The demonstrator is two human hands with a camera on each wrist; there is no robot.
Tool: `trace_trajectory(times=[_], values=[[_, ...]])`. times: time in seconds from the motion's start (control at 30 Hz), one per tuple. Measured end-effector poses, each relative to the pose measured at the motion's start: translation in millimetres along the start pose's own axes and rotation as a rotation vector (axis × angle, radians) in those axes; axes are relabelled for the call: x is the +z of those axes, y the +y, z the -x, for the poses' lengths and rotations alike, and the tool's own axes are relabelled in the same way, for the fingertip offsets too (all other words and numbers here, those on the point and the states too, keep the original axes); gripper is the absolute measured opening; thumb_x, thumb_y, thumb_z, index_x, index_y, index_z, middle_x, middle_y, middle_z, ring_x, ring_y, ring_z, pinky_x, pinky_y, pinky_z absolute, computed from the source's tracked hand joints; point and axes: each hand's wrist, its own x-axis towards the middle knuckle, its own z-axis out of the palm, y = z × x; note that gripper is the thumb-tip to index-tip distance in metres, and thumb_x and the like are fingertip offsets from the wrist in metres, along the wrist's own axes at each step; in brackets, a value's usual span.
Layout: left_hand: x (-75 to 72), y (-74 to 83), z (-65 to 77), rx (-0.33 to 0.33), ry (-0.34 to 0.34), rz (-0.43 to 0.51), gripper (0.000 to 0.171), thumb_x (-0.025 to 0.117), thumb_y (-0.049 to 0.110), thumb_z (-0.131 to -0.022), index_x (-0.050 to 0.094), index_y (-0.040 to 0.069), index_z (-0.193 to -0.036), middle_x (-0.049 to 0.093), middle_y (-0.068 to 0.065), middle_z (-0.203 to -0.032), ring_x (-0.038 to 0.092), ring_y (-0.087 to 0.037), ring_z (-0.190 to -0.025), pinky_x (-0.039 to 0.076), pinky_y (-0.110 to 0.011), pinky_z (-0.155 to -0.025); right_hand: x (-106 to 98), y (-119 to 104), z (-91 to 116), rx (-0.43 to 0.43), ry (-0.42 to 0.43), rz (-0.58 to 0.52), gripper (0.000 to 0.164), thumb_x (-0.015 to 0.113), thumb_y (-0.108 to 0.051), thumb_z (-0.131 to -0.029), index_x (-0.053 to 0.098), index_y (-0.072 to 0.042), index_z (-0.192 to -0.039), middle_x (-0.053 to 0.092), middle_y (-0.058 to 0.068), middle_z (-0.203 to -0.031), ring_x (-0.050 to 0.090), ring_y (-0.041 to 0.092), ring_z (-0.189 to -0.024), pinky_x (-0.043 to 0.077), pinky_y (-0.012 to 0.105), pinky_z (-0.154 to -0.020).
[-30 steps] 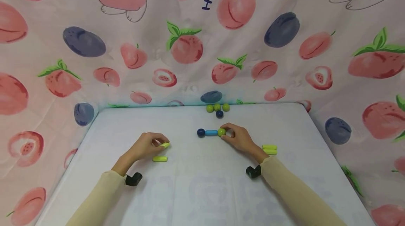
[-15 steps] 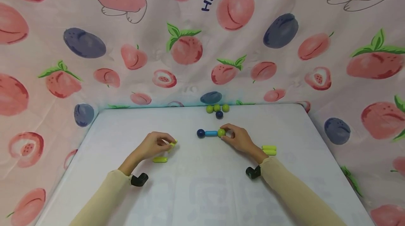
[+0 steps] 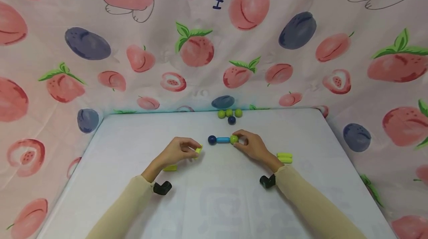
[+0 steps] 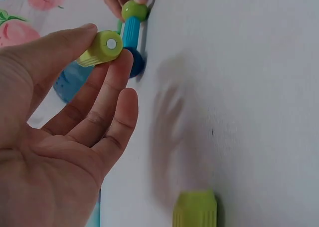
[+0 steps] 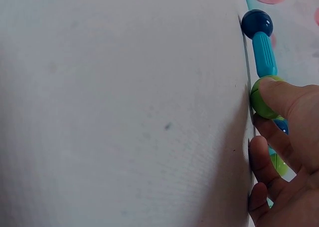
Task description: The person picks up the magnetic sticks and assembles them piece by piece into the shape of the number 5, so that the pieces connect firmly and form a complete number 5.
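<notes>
My left hand (image 3: 175, 152) pinches a yellow-green magnetic rod (image 4: 94, 52) between thumb and fingertips, held above the white table; a round silvery spot shows on its end. To its right lies a joined piece: a dark blue ball (image 3: 212, 140), a light blue rod (image 3: 223, 140) and a green ball (image 3: 233, 140) in one line. The right hand (image 3: 255, 147) grips that green ball by thumb and fingers at the piece's right end. Another yellow-green rod (image 3: 170, 168) rests on the table, partly covered by the left hand in the head view.
Several green balls (image 3: 229, 112) sit near the table's back edge, with a dark blue ball (image 3: 232, 120) just in front. Two yellow-green rods (image 3: 284, 158) lie side by side by the right wrist. A fruit-print cloth (image 3: 197, 94) hangs behind the white table (image 3: 220, 209).
My left hand has carried the yellow-green rod to the right, closer to the joined piece, and the rod has turned more upright. The right hand stays on the green ball.
</notes>
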Motion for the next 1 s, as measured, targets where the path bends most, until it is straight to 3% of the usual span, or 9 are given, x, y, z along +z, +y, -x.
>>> trace_trajectory(times=[0.2,0.43,0.73,1.0], values=[[14.9,-0.1,-13.7,-0.018,0.024,0.005,0.028,0.08,0.009,-0.09,0.075,0.007,-0.117,0.073,-0.011,-0.113,0.074,-0.023,-0.093,0.058,-0.032,-0.078,-1,-1,0,0.002,-0.006,-0.002,0.036,0.078,-0.022,-0.093,0.069,-0.018,-0.128,0.069,-0.001,-0.113,0.05,0.013,-0.07,0.042,0.028,-0.064],[27.4,2.2,-26.1,-0.101,0.09,0.011,0.027,0.082,0.008,-0.088,0.076,0.008,-0.114,0.073,-0.009,-0.106,0.072,-0.019,-0.088,0.058,-0.042,-0.076,-1,-1,-4,0.011,-0.011,-0.013,0.035,0.078,-0.021,-0.094,0.07,-0.018,-0.127,0.07,0.0,-0.117,0.051,0.013,-0.07,0.043,0.028,-0.064],[31.8,3.1,-37.4,-0.17,0.137,0.037,0.024,0.082,0.006,-0.087,0.077,0.008,-0.11,0.073,-0.008,-0.101,0.068,-0.02,-0.078,0.057,-0.037,-0.068,0,0,-11,0.037,-0.005,-0.009,0.037,0.077,-0.022,-0.095,0.068,-0.016,-0.13,0.07,0.003,-0.122,0.052,0.016,-0.076,0.046,0.031,-0.07],[32.2,1.6,-43.0,-0.188,0.128,0.057,0.025,0.083,0.01,-0.087,0.076,0.008,-0.111,0.073,-0.01,-0.103,0.069,-0.024,-0.079,0.056,-0.035,-0.067,-1,0,-13,0.066,0.012,0.015,0.038,0.077,-0.022,-0.094,0.068,-0.018,-0.131,0.071,0.003,-0.122,0.053,0.017,-0.077,0.045,0.032,-0.07]])
